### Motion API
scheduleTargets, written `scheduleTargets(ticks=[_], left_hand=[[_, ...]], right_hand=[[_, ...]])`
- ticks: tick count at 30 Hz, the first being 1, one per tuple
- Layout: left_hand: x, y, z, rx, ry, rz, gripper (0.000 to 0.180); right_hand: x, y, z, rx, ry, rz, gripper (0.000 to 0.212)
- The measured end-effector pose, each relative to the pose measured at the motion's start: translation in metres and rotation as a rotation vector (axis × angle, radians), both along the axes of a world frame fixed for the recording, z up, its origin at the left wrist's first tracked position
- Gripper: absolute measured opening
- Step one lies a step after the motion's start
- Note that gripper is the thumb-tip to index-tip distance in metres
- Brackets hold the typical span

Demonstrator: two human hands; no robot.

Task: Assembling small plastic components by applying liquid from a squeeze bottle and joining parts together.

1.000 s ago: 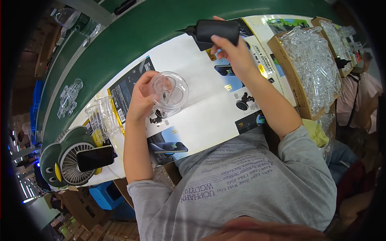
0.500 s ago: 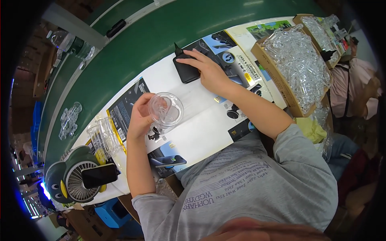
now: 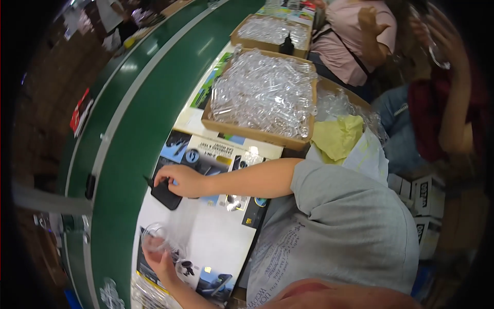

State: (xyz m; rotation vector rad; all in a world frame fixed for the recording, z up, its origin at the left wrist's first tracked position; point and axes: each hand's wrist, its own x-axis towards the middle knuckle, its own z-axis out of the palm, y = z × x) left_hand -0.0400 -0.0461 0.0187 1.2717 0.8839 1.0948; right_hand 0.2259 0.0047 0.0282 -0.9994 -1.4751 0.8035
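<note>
Sitting in the left hand (image 3: 160, 261), fingers curled round it, is a clear cup (image 3: 156, 235), over the worktop (image 3: 213, 234); the right hand (image 3: 184, 180) has bent fingers on a black bottle (image 3: 167, 198), gripping or not I can't tell; beyond, a carton (image 3: 252, 132) of clear pieces (image 3: 265, 95).

Cardboard box (image 3: 252, 135) brightly lit, its clear parts (image 3: 265, 95) flecked with glints, green surface (image 3: 149, 113) left of it streaked by glare, straight edges bowed, corners blackened.
</note>
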Motion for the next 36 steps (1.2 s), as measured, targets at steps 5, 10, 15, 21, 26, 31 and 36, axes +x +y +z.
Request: scheduleTargets(ticks=[5,10,15,21,26,31,36], left_hand=[[-0.002,0.001,-0.002,0.087,-0.124,0.181,0.062],[-0.001,0.0,-0.01,0.034,0.06,0.283,0.048],[-0.021,0.014,-0.035,0.056,0.509,0.276,0.048],[0.018,0.001,-0.014,0.177,0.565,0.187,0.044],[0.019,0.001,-0.011,0.187,0.606,0.163,0.044],[0.023,-0.001,-0.006,0.18,0.661,0.179,0.043],[0.022,0.0,-0.008,0.164,0.6,0.183,0.042]], right_hand=[[0.002,0.008,-0.011,-0.022,0.127,-0.031,0.023],[0.006,0.01,-0.011,-0.143,0.183,0.046,0.022],[0.007,0.014,-0.012,-0.14,0.189,0.022,0.02],[0.007,0.014,-0.012,-0.148,0.158,-0.015,0.017],[0.008,0.014,-0.012,-0.183,0.164,-0.001,0.014],[0.007,0.013,-0.011,-0.202,0.166,0.017,0.013],[0.006,0.015,-0.013,-0.224,0.166,0.038,0.012]])
